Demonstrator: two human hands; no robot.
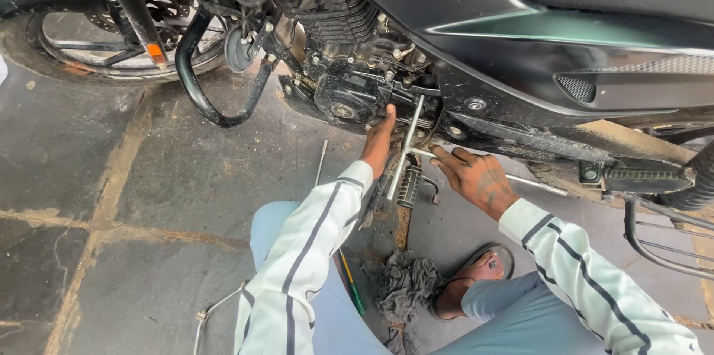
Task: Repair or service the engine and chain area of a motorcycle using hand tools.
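Note:
A black motorcycle [520, 42] stands over me, its dark engine [346, 50] at the top middle. My left hand [378, 143] reaches up under the engine, fingers pressed against its lower casing, holding nothing that I can see. My right hand [472, 175] grips a long metal T-shaped wrench [405, 148] whose shaft runs up toward the engine's underside and whose crossbar extends right. A ribbed footpeg [409, 185] hangs just below both hands.
A grey rag [405, 284] lies on the stone floor beside my sandalled foot [476, 277]. A green-handled screwdriver [351, 284] and a thin rod [321, 161] lie near my left sleeve. Front wheel [97, 42], crash guard [204, 91] and rear footrest [643, 176] surround me.

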